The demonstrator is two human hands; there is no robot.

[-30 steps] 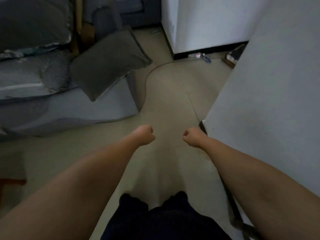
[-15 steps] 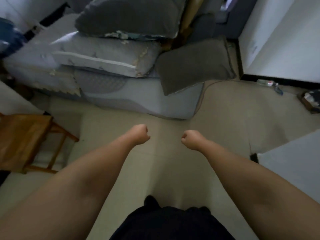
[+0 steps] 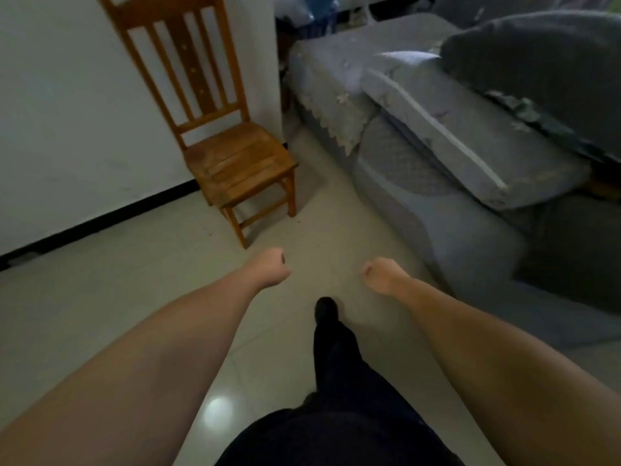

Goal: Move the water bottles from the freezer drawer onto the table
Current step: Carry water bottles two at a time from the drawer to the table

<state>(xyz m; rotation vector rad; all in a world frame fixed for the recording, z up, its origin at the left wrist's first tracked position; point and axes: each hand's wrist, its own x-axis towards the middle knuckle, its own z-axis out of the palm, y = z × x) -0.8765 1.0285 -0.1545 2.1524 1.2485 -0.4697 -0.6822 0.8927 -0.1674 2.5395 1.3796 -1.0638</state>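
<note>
Walking across the floor [image 3: 141, 297], the person carries the left hand [image 3: 270, 268] and right hand [image 3: 381, 274] out front as empty fists, likely between trips. No bottles, freezer or table show from here: only a chair [image 3: 235, 159] and sofa [image 3: 437, 156], dim and blurred.

Wooden chair [image 3: 232, 153], grey sofa [image 3: 437, 183], tiled floor [image 3: 134, 280]
</note>
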